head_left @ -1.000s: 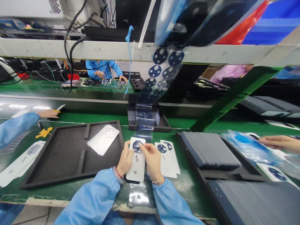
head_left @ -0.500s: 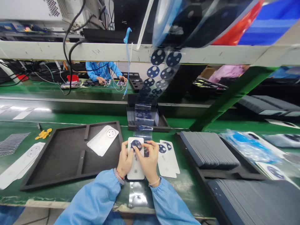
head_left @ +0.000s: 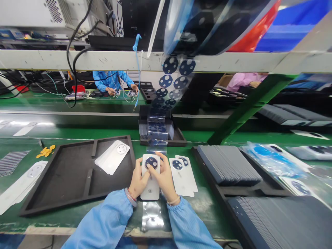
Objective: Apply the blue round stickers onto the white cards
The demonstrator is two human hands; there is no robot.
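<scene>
Flat glossy white rectangular panel [head_left: 150,191] sits between both hands at the near side of the green desk [head_left: 204,207], long axis near-far; can't tell if it's resting or lifted. Round dark-blue disc with holes [head_left: 151,160] is on its far end, far of both wrists. Right thumb is the digit on it, so right is nearer.

Left hand [head_left: 140,180]: grip clamped on the panel's left edge, thumb on the face just near of the disc. Right hand [head_left: 163,174]: grip closed over the right edge, thumb on the disc's near part; undersides hidden.

Overlapped pair of white panels with dark-blue discs [head_left: 184,181] lies just right of the right hand.

Vs half a second ago: right fingers moved to the panel's far right corner, disc less covered. Panel stays between the hands.
</scene>
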